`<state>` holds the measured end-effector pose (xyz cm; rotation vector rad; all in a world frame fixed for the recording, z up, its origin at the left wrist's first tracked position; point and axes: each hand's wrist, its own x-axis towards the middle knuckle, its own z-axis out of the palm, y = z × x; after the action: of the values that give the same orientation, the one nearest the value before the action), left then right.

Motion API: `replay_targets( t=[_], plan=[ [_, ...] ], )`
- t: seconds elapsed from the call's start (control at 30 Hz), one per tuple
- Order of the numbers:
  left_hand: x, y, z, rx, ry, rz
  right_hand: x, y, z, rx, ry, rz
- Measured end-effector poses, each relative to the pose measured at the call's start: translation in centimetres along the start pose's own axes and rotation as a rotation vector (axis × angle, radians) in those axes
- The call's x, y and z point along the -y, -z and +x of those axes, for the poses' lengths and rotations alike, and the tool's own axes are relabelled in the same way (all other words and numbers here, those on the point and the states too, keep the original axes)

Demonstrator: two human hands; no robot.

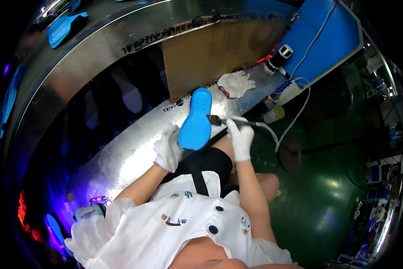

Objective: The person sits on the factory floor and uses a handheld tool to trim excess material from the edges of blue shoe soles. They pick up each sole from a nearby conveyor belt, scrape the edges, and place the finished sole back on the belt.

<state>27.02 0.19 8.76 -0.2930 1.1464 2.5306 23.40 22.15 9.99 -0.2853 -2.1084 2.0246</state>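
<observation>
Head view: right hand [241, 141] curled around a brush [214, 119].
Left hand [167, 149] clamped on blue sole [196, 120] at its right.

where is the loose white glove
In the head view, the glove lies right of centre on the metal ledge, below the brown board, right of the blue sole.

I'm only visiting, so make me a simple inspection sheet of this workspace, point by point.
Surface: shiny metal bench, printed markings along it.
Job's things: blue sole; black-headed tool at its right edge, contact unclear.
Clutter: loose white glove, brown board, black-and-white cylinder.
Hands: both gloved; left at the sole's left edge, grip unclear; right holding the tool.
Cables: pale tubing looping beside the bench.
Surroundings: green floor, blue panel.
</observation>
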Motion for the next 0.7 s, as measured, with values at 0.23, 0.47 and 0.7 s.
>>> replay_targets(
  t=[0.23,0.47,0.7],
  plan=[
    [5.7,2.8,6.7,0.779,0.299,-0.730,-1.8,-4.8,0.2,0.082,0.409,-0.756],
    [1.4,-2.6,2.0,0.041,0.254,-0.456,4.7,-1.9,-4.9,0.254,0.205,-0.238],
    [2.7,-4.0,2.7,0.110,0.151,-0.541,6.3,-2.6,-4.1,0.171,0.637,-0.340]
  ],
)
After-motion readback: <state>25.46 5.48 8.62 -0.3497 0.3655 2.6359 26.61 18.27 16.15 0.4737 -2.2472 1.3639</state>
